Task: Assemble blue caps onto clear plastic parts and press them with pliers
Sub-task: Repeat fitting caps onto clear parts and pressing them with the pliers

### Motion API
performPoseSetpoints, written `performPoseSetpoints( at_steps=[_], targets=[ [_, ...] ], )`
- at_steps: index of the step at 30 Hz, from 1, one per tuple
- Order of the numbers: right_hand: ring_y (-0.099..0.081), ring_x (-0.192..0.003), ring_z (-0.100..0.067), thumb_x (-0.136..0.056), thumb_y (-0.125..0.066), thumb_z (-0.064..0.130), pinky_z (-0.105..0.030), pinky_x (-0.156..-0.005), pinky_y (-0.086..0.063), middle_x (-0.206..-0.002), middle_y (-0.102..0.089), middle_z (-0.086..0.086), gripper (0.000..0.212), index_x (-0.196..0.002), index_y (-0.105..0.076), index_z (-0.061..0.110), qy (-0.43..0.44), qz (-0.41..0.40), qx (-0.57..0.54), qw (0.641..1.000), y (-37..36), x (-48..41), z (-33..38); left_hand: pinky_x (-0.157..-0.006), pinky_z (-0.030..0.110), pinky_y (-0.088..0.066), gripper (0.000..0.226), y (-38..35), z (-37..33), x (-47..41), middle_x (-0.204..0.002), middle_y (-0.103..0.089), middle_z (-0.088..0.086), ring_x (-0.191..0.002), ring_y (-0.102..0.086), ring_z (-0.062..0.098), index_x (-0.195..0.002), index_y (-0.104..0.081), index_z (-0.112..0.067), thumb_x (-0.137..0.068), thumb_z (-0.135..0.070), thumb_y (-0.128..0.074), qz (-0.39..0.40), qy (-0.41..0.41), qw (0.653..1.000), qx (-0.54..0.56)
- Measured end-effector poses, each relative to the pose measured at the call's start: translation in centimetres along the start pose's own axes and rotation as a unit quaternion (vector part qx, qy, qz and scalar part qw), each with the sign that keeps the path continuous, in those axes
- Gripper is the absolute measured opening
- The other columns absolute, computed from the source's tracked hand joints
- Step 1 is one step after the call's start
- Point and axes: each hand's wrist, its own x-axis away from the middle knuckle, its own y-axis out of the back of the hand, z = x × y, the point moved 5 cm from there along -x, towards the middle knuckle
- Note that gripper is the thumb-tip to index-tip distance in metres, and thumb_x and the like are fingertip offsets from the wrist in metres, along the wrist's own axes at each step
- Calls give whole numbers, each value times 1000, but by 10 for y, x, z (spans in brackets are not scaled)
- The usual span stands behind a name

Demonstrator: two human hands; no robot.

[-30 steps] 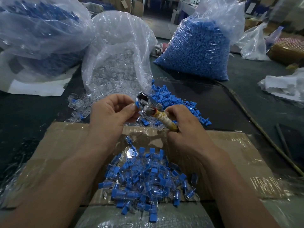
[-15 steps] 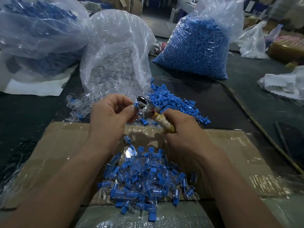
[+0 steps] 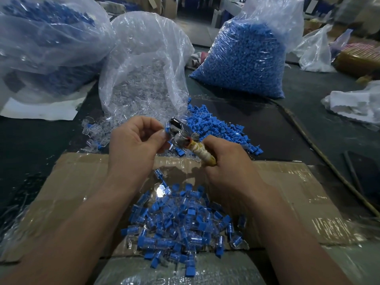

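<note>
Two hands meet at the centre of the frame, above the far edge of the cardboard (image 3: 61, 192). Your left hand (image 3: 135, 140) pinches one capped part (image 3: 167, 128) between thumb and forefinger, the other fingers curled in. It offers the part to the nose of the pliers (image 3: 181, 136), so the blue cap sits at the metal jaws; I cannot tell whether the jaws are closed on it. Your right hand (image 3: 228, 161) is wrapped tight round the taped handles, with the tool pointing up and to the left, which puts the squeeze right at the work.

Supplies lie just beyond on the dark counter (image 3: 30, 145). There are loose blue caps (image 3: 216, 124) heaped right of centre, clear parts (image 3: 92, 130) spilling from the clear bag (image 3: 144, 68) at upper centre, and a full bag of blue caps (image 3: 242, 58) at upper right. The pile of finished parts (image 3: 181, 223) lies on the cardboard at lower centre, between your forearms, likely so each pressed piece can simply drop.
</note>
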Motion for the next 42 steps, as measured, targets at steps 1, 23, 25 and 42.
performPoseSetpoints(
  at_steps=[1, 23, 25, 42],
  targets=[
    [-44, -69, -8, -77, -60, 13, -26, -59, -33, -73, -46, 13, 20, -82, -46, 27, 0, 4, -2, 1000, -1, 0, 0, -55, 14, -50, 22, 0, 0, 0, -68, -64, 4, -56, -61, 5, -74, -61, -16, -81, 5, -61, -1, 1, 1000, -6],
    [-55, -82, -9, -71, -73, 25, -33, -74, -48, -88, -61, 11, 29, -98, -65, 26, -13, 92, 14, 996, 0, -2, -15, -46, 12, -45, 17, -20, -13, 18, -60, -68, 0, -47, -57, 5, -70, -71, -20, -54, -25, -68, 253, 83, 964, 30],
    [-55, -81, -9, -70, -74, 32, -32, -72, -47, -86, -61, 11, 27, -94, -64, 26, -10, 111, 23, 994, -4, -3, -16, -44, 13, -45, 19, -28, -12, 24, -59, -67, -1, -45, -56, 5, -72, -70, -18, -54, -25, -70, 317, 81, 945, -3],
    [-43, -99, -7, -66, -77, 40, -27, -84, -35, -102, -45, 15, 68, -127, -49, 30, -24, 160, 32, 986, -11, -3, -25, -53, 19, -49, 9, -12, 6, 8, -65, -68, -1, -53, -59, 9, -73, -70, -22, -65, -24, -69, 179, 103, 978, -23]
  ],
)
